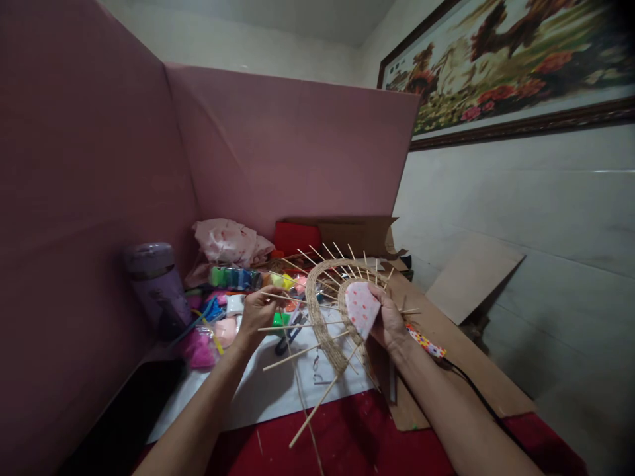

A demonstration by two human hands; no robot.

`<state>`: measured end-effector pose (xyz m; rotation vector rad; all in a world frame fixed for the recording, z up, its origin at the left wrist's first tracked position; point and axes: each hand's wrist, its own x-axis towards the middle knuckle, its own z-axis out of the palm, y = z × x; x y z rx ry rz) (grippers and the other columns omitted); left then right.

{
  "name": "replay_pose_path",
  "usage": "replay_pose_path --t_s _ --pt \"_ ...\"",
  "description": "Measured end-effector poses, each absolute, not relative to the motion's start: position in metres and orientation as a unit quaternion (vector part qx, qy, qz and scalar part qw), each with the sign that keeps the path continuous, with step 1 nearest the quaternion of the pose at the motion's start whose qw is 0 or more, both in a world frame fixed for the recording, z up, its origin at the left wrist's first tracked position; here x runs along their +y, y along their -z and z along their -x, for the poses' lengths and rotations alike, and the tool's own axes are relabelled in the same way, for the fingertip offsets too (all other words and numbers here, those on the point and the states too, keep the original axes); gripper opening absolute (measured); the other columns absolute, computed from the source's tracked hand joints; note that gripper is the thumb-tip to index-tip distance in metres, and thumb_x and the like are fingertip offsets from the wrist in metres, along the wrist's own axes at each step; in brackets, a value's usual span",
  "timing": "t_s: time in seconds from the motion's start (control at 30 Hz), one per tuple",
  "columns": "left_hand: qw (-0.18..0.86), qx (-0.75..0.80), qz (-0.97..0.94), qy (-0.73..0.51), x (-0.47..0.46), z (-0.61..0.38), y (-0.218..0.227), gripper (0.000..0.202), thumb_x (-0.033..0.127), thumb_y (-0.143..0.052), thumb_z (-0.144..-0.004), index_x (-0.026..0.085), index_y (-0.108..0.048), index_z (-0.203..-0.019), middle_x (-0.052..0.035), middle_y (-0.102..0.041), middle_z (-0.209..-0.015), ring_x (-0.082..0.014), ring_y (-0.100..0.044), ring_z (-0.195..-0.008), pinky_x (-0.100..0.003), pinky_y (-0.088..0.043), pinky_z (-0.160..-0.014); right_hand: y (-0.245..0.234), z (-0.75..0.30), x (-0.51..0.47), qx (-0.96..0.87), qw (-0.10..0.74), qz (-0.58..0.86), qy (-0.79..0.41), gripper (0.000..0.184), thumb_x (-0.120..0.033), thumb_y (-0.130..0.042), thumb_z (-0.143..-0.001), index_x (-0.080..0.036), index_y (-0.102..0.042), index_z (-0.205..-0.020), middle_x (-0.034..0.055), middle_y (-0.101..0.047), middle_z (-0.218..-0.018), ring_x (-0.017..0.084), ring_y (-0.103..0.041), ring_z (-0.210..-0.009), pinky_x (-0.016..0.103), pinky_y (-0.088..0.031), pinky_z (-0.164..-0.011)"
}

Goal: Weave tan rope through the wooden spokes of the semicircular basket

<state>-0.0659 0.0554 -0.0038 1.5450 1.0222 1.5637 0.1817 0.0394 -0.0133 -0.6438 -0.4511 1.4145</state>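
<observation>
Purple bottle [151, 281] stands far left by the pink wall [74, 165]. Next to it, little bags of bright clay [233, 277] lie heaped on the table [278, 390]. Then comes the left hand [258, 311]. Its fingers are pinched shut on a thin stick [297, 299] (maybe on the string too, I cannot tell). Many sticks poke out like sun rays from a pink dotted heart [361, 307]. Brown string [322, 324] goes in and out of the sticks and makes a thick band around the heart's left side and top. So I think the weaving is partly done: the band is wide, but the stick ends are bare, and a loose string end hangs down toward the red cloth [357, 436]. The right hand [391, 324] grips the heart at its edge and holds the whole thing up above the table, between both hands. Flat cardboard [456, 344] lies at the right.
</observation>
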Motion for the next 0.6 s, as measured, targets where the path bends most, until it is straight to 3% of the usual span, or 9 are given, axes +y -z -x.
replay_pose_path --t_s 0.17,0.6 --pt "0.363 0.39 -0.577 -0.62 0.048 0.065 -0.006 0.018 0.03 -0.067 -0.062 0.014 -0.063 -0.067 0.0005 -0.059 -0.053 -0.0095 -0.052 -0.048 -0.02 -0.04 -0.046 0.015 -0.183 0.041 -0.197 0.688 0.292 -0.634 0.009 -0.024 -0.058 -0.073 -0.017 -0.061 -0.079 0.0026 -0.07 -0.069 0.021 -0.066 -0.072 0.034 -0.053 -0.068" --pt "0.352 0.369 -0.543 -0.668 0.042 0.066 -0.013 0.018 0.03 -0.062 -0.07 0.013 -0.059 -0.072 0.0014 -0.057 -0.055 -0.0077 -0.048 -0.047 -0.019 -0.033 -0.043 0.014 -0.184 0.042 -0.189 0.703 0.299 -0.617 0.009 -0.023 -0.059 -0.072 -0.017 -0.061 -0.078 0.0018 -0.069 -0.066 0.02 -0.065 -0.068 0.033 -0.054 -0.066"
